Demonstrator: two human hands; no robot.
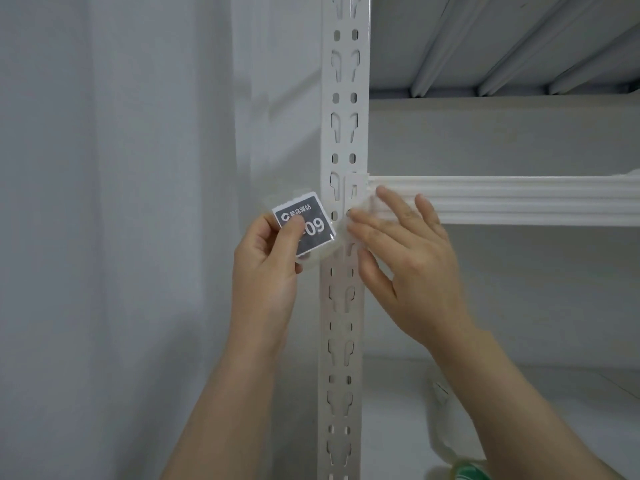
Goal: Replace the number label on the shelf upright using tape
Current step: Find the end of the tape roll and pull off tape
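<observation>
The left hand (266, 268) is pinching a dark number label (309, 226) beside the white shelf upright (344, 98) while the right hand (415, 265), fingers straight, is pressing its clear tape (338, 237) onto the post.

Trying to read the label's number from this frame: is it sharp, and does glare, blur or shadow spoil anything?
Head view: soft, even light, no hard shadows or glare; the number label is sharp, though the left hand covers part of its number; the right hand looks slightly blurred at its fingertips.

Left hand (266, 258) pinching, right hand (408, 268) flat with fingers spread.
</observation>
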